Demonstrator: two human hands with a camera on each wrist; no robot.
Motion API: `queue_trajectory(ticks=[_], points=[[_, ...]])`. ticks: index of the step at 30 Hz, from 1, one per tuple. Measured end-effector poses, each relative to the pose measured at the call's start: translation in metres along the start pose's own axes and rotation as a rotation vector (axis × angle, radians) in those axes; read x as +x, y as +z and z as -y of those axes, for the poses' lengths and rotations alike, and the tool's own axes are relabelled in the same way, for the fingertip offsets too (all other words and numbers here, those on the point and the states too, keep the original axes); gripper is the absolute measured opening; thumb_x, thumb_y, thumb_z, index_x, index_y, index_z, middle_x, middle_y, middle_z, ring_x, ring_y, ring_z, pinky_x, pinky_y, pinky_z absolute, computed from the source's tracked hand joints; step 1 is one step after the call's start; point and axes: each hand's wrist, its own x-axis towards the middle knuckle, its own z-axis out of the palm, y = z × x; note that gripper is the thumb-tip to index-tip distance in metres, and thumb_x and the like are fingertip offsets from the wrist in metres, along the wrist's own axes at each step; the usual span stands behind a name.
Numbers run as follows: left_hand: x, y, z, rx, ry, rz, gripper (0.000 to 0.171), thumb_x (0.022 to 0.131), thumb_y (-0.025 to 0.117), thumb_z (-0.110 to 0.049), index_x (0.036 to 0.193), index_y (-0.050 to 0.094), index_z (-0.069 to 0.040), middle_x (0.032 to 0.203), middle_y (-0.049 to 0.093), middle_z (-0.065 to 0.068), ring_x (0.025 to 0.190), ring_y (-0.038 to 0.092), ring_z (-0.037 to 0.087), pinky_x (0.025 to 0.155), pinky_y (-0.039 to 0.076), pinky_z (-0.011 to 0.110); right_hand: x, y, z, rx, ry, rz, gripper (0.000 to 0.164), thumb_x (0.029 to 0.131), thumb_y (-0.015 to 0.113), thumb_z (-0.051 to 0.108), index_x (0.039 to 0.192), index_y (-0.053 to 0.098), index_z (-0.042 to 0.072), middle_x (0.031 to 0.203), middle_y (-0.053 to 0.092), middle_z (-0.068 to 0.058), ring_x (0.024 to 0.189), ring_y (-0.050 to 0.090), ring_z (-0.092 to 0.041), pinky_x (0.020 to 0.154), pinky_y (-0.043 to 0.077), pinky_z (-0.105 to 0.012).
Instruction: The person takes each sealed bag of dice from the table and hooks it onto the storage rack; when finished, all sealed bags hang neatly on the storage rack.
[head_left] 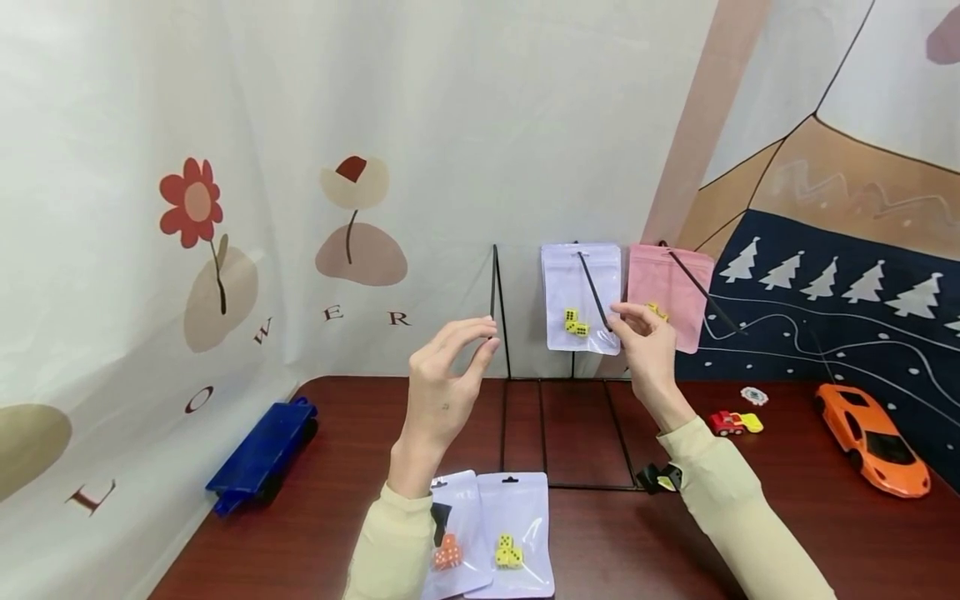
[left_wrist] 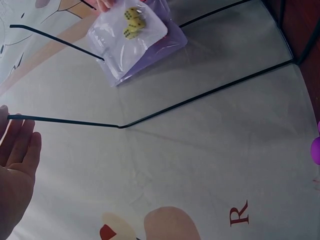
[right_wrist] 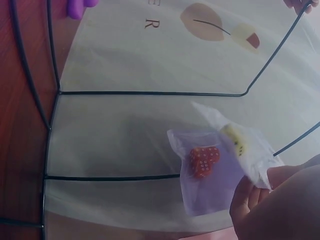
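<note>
Now the left hand (head_left: pixel 444 375) pinches a slim black rod (left_wrist: pixel 70 121), the right hand (head_left: pixel 651 350) a glossy, rectangular plastic pouch (head_left: pixel 561 283).

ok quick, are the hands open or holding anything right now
Left hand: closed, pinching the tip of a bare black prong.
Right hand: closed, pinching the hanging pale bag with yellow dice.

Place: curtained tabletop corner; kind of room uncertain. Table (head_left: pixel 315 525): dark red-brown. Backdrop, left and far: pale printed cloth (head_left: pixel 465 133), flowers, letters; far right, fir-tree print. Centre: black wire rack (head_left: pixel 592 487), hanging bags (head_left: pixel 557 287), shop-display style. Right: orange toy car (head_left: pixel 873 442).
</note>
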Motion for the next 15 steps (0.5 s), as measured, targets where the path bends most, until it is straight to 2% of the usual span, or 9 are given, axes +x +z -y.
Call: queue_trajectory(ticks=[6,11,15], points=[[-0.0004,0.0000,-0.0014,0.012,0.002,0.001,0.014,0.081,0.072,0.003,0.094,0.070,-0.002,0.098,0.069,0.011,0.095,0.066,0.023,0.084,0.053,0.028,0.0015,-0.0025,0.0010,0.044,0.021,-0.058,0.023,0.087,0.065,-0.002,0.109,0.064,-0.010,0.088,0.063,0.003,0.082,0.058,-0.009,0.065,0.046,-0.018],[0.0000,0.0001,-0.0014,0.005,0.001,-0.002,0.017,0.079,0.073,0.006,0.094,0.070,-0.002,0.098,0.069,0.010,0.094,0.066,0.023,0.084,0.052,0.028,0.0026,-0.0040,0.0036,0.100,-0.027,-0.102,0.020,0.087,0.061,-0.006,0.107,0.063,-0.012,0.092,0.067,-0.004,0.083,0.062,-0.012,0.069,0.051,-0.020],[0.0001,-0.0005,0.0002,-0.003,0.002,-0.002,0.018,0.078,0.073,0.007,0.094,0.070,-0.001,0.098,0.069,0.010,0.095,0.066,0.023,0.085,0.052,0.028,0.0023,-0.0030,0.0057,0.200,-0.059,-0.110,0.019,0.088,0.059,-0.010,0.106,0.059,-0.014,0.093,0.068,-0.009,0.079,0.064,-0.014,0.065,0.053,-0.020]])
